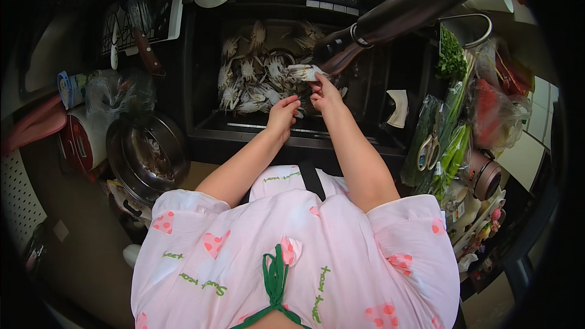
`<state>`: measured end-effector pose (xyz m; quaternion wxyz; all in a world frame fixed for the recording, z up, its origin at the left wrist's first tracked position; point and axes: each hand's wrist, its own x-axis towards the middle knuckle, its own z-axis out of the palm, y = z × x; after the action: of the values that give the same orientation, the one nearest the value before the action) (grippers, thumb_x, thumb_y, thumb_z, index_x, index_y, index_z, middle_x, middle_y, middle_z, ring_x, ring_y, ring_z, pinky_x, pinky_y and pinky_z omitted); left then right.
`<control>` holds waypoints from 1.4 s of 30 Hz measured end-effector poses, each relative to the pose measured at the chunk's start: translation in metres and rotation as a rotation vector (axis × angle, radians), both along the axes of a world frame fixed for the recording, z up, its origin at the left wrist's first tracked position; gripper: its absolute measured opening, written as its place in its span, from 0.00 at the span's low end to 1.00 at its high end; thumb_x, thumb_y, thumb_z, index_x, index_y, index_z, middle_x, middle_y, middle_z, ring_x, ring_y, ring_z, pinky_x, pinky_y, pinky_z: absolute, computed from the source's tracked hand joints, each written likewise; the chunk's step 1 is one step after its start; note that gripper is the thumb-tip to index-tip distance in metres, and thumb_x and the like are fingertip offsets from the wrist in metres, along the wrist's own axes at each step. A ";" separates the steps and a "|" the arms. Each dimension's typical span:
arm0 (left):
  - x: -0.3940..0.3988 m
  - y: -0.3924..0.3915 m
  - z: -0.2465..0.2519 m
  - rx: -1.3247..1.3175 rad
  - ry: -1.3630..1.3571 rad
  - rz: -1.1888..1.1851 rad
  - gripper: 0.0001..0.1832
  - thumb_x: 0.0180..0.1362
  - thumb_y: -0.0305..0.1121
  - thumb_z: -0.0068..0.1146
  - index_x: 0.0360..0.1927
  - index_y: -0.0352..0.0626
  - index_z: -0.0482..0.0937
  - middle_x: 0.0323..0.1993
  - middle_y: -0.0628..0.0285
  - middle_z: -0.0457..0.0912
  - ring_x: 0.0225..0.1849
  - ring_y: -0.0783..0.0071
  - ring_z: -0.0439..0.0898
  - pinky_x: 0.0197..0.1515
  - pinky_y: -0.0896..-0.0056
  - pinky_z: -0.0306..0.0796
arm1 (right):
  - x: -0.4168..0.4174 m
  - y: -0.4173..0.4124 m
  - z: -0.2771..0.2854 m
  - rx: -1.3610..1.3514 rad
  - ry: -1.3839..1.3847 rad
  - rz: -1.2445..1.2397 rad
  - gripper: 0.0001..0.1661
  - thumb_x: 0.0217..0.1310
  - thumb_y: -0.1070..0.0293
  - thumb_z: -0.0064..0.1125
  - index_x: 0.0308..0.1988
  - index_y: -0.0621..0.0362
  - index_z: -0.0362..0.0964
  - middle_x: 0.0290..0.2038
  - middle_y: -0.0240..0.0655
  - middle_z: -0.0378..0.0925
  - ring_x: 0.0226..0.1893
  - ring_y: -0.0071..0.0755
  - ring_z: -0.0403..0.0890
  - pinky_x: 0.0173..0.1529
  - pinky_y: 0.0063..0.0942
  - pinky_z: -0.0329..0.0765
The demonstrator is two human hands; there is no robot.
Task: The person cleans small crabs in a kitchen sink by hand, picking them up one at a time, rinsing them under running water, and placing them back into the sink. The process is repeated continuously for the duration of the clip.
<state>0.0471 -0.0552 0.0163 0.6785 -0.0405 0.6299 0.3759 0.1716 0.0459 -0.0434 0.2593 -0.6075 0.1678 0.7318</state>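
In the head view, my right hand (326, 93) pinches a pale crab piece (302, 72) between thumb and fingers. It is held just below the mouth of the dark faucet (336, 48). My left hand (282, 118) hovers over the near side of the sink, its fingers bent. A greyish bit lies by its fingertips, and whether the hand grips it is unclear. Several cleaned crab pieces (247, 71) lie heaped in the left and middle of the black sink (292, 137), legs spread. Some are hidden behind my hands.
A steel pot (178, 146) stands to the left, below a wooden-handled knife (148, 52) on a rack. On the right lie scissors (428, 151), bagged green vegetables (452, 160) and parsley-like herbs (450, 55). A white curved pad (397, 108) rests at the sink's right side.
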 end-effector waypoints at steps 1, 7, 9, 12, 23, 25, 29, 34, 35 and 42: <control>0.003 0.004 -0.002 -0.018 -0.020 0.057 0.20 0.60 0.35 0.63 0.55 0.48 0.76 0.36 0.73 0.77 0.31 0.84 0.70 0.31 0.81 0.61 | -0.003 -0.001 0.009 0.002 0.030 0.000 0.08 0.62 0.61 0.63 0.37 0.50 0.72 0.27 0.25 0.76 0.14 0.13 0.61 0.16 0.16 0.47; 0.017 0.021 -0.005 0.009 -0.184 0.204 0.23 0.57 0.45 0.67 0.56 0.60 0.76 0.42 0.75 0.79 0.34 0.81 0.71 0.37 0.72 0.61 | -0.015 -0.020 0.055 0.067 0.065 -0.060 0.09 0.61 0.60 0.65 0.36 0.50 0.74 0.29 0.23 0.79 0.16 0.12 0.64 0.17 0.17 0.49; 0.027 0.027 -0.002 0.069 -0.195 0.272 0.15 0.58 0.44 0.65 0.48 0.57 0.80 0.32 0.76 0.80 0.29 0.86 0.74 0.27 0.80 0.58 | -0.012 -0.024 0.062 0.105 0.050 -0.093 0.09 0.61 0.60 0.65 0.34 0.50 0.74 0.27 0.21 0.77 0.16 0.12 0.64 0.17 0.18 0.49; 0.037 0.035 0.002 0.134 -0.278 0.334 0.11 0.58 0.38 0.66 0.42 0.51 0.80 0.29 0.74 0.80 0.23 0.84 0.74 0.21 0.82 0.59 | -0.008 -0.031 0.068 0.180 0.009 -0.103 0.09 0.61 0.60 0.65 0.32 0.50 0.74 0.25 0.20 0.76 0.16 0.11 0.63 0.17 0.17 0.49; 0.032 0.033 0.008 0.179 -0.444 0.434 0.11 0.59 0.39 0.65 0.32 0.46 0.75 0.22 0.68 0.76 0.17 0.78 0.71 0.14 0.77 0.64 | -0.010 -0.062 0.078 0.417 -0.051 -0.087 0.11 0.62 0.67 0.64 0.43 0.55 0.73 0.32 0.25 0.77 0.22 0.14 0.67 0.19 0.14 0.57; 0.029 0.034 0.011 0.170 -0.416 0.421 0.11 0.59 0.40 0.65 0.32 0.47 0.76 0.23 0.69 0.77 0.17 0.79 0.70 0.14 0.78 0.63 | -0.009 -0.064 0.079 0.462 -0.008 -0.077 0.13 0.62 0.69 0.63 0.46 0.57 0.71 0.33 0.26 0.77 0.25 0.16 0.70 0.23 0.16 0.62; 0.028 0.034 0.012 0.158 -0.403 0.400 0.12 0.59 0.43 0.64 0.34 0.48 0.78 0.25 0.69 0.77 0.20 0.80 0.69 0.17 0.78 0.61 | -0.007 -0.067 0.080 0.518 0.042 -0.108 0.10 0.63 0.71 0.60 0.45 0.58 0.72 0.33 0.27 0.77 0.26 0.18 0.72 0.26 0.18 0.65; 0.030 0.033 0.005 0.170 -0.411 0.393 0.13 0.58 0.46 0.63 0.36 0.49 0.79 0.28 0.69 0.78 0.23 0.79 0.68 0.25 0.74 0.61 | -0.010 -0.068 0.076 0.623 -0.114 -0.079 0.04 0.64 0.72 0.58 0.40 0.57 0.74 0.28 0.26 0.77 0.21 0.17 0.71 0.24 0.17 0.65; 0.031 0.033 0.004 0.166 -0.401 0.398 0.13 0.58 0.46 0.63 0.36 0.49 0.79 0.28 0.69 0.79 0.24 0.78 0.68 0.26 0.73 0.61 | -0.011 -0.068 0.075 0.653 -0.142 -0.066 0.04 0.64 0.72 0.58 0.39 0.58 0.74 0.27 0.26 0.76 0.20 0.17 0.71 0.24 0.17 0.65; 0.035 0.035 0.014 0.142 -0.364 0.398 0.12 0.59 0.45 0.62 0.38 0.49 0.80 0.30 0.70 0.80 0.27 0.78 0.69 0.30 0.74 0.62 | -0.013 -0.069 0.072 0.779 -0.322 0.011 0.04 0.65 0.71 0.57 0.37 0.59 0.75 0.26 0.27 0.76 0.20 0.16 0.70 0.24 0.17 0.65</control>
<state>0.0822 -0.0206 0.0303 0.6943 -0.1828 0.4494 0.5316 0.1584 -0.0232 0.0282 0.4886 -0.5717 -0.1672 0.6376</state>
